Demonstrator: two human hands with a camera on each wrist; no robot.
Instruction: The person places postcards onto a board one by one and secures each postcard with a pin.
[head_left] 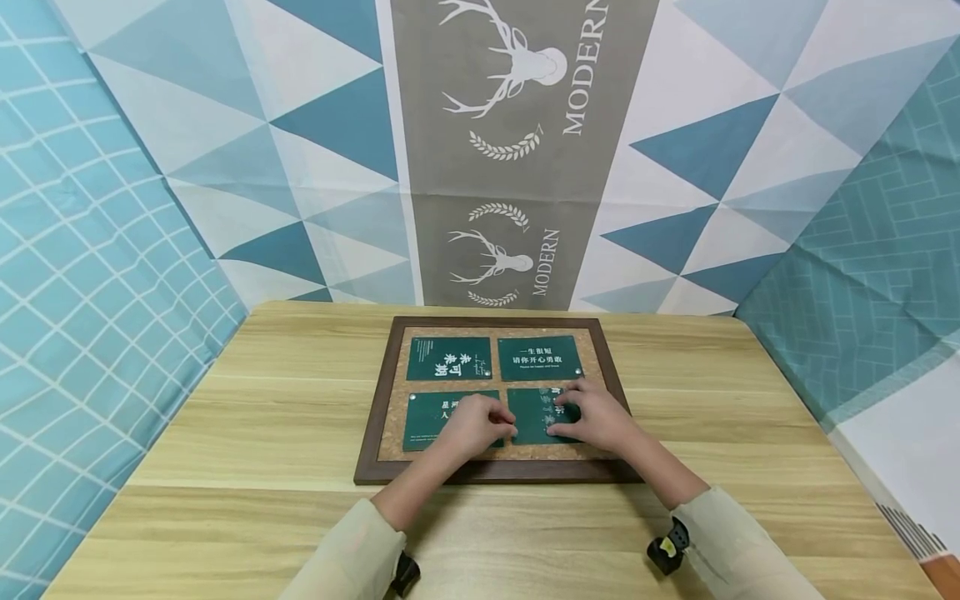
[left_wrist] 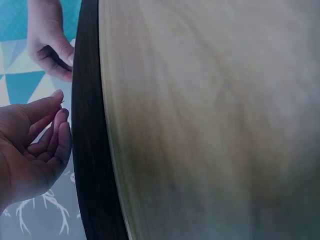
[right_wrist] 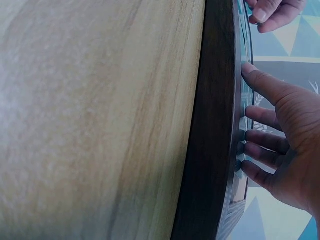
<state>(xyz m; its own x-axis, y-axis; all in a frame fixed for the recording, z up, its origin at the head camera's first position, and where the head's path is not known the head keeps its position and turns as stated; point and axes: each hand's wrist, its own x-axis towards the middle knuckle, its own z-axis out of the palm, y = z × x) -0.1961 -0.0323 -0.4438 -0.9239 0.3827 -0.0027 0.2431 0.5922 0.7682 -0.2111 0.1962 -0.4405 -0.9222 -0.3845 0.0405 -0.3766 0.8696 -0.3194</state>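
Observation:
A cork board [head_left: 390, 417] in a dark brown frame lies on the table, with green cards bearing white lettering on it. My right hand [head_left: 596, 415] rests its spread fingertips on the lower right card [head_left: 528, 417]. In the right wrist view the fingers of that right hand [right_wrist: 295, 135] are apart and fairly straight. My left hand [head_left: 474, 427] is over the lower left card [head_left: 423, 421], its fingertips by the left edge of the lower right card. Between thumb and forefinger, the left hand [left_wrist: 35, 145] pinches a tiny thumbtack [left_wrist: 63, 103], mostly hidden.
An upper left card [head_left: 427, 358] and an upper right card [head_left: 536, 371] lie on the cork, with small round thumbtacks at corners. The wooden table [head_left: 262, 433] surrounds the board. A patterned cloth [head_left: 337, 167] hangs behind it.

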